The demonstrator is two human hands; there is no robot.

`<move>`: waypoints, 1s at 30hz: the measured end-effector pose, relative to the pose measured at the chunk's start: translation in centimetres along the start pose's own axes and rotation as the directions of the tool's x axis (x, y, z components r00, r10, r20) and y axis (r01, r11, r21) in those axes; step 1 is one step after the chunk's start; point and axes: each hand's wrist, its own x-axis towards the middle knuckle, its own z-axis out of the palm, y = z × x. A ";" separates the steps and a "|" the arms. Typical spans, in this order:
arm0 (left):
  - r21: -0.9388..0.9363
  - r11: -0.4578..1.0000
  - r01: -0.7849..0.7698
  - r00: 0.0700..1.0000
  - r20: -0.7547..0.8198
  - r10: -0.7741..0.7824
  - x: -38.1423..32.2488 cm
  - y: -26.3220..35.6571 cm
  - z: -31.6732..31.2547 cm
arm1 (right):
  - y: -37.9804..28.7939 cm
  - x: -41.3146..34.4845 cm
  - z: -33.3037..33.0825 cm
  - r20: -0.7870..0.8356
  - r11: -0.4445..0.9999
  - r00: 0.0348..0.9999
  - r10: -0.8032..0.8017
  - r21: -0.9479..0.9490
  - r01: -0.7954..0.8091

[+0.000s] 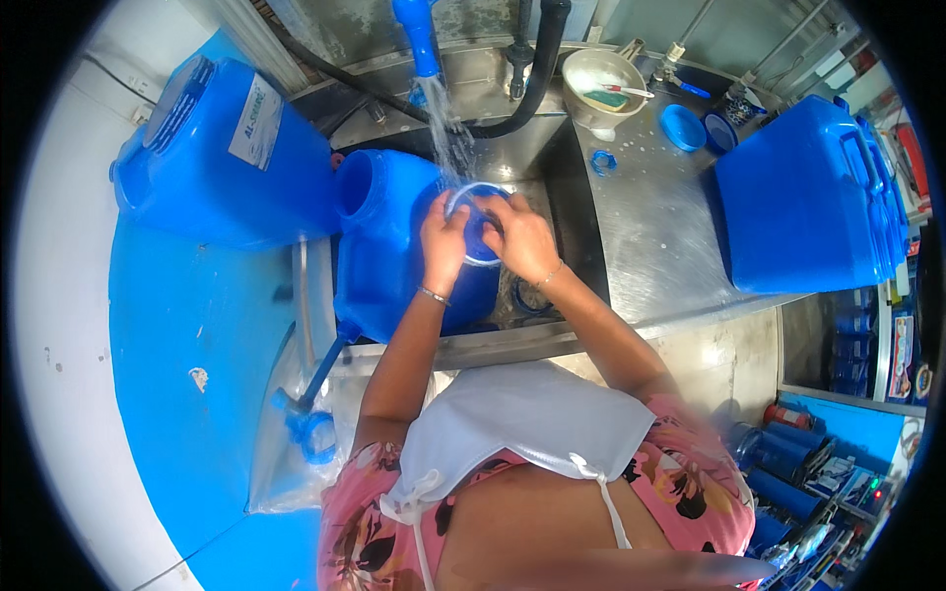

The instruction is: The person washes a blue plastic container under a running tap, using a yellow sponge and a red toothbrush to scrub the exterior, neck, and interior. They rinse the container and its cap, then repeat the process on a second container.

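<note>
A round blue screw lid (480,247) with a pale rim is held over the sink by my left hand (443,247), thumb on the near rim. My right hand (525,240) lies across the lid's right side, its thumb and bent forefinger inside it. Running water (447,122) from a blue spout (417,44) falls at the lid's far edge. Under and left of my hands, a blue plastic jerrycan (377,270) lies tilted in the steel sink (565,207), its wide mouth uncapped. A dark ring (528,299) rests on the sink bottom.
A large blue drum (244,192) stands left of the sink. On the right counter (643,221) are a bowl (602,74) with a brush and a scouring sponge, blue lids (684,127), a torn blue ring (604,163) and more jerrycans (802,214). A black hose (543,81) arches behind.
</note>
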 end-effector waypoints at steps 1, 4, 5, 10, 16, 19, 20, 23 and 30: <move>-0.016 1.000 0.018 1.000 0.003 -0.018 -0.1 0.1 -0.2 | 0.0 0.1 0.2 0.007 0.999 1.000 -0.001 0.041 0.001; -0.072 0.996 0.055 0.999 0.006 -0.054 -0.6 0.0 -0.4 | -0.1 0.4 0.9 0.007 0.999 1.000 0.008 0.033 -0.008; -0.094 0.994 0.055 0.998 0.003 -0.055 -0.7 0.0 -0.4 | -0.2 0.5 1.1 -0.014 1.000 1.000 0.009 0.026 -0.009; 0.022 0.997 0.080 0.995 0.065 -0.082 -0.6 0.5 -0.4 | -0.5 -0.2 1.7 -0.051 0.997 0.996 0.071 -0.032 -0.073; 0.353 0.921 -0.168 0.976 0.191 0.104 -2.5 1.9 2.0 | 3.8 -0.1 2.5 0.002 0.811 0.885 0.465 0.400 -0.427; 0.364 0.922 -0.133 0.932 0.363 -0.008 -4.8 1.7 4.3 | 8.6 1.0 1.0 -0.216 0.740 0.826 0.521 0.596 -0.311; 0.349 0.926 -0.144 0.925 0.379 0.000 -4.8 1.6 4.5 | 10.4 1.2 -0.1 -0.242 0.803 0.790 0.564 0.385 -0.455; 0.182 0.977 -0.111 0.982 0.174 0.079 -2.8 1.1 2.6 | 14.8 -1.6 -4.7 -0.410 0.770 0.807 0.425 -0.305 -0.560; 0.267 0.959 -0.099 0.993 0.096 0.076 0.9 2.3 -1.2 | 10.2 -2.3 -5.1 -0.409 0.823 0.912 0.005 -0.517 -0.236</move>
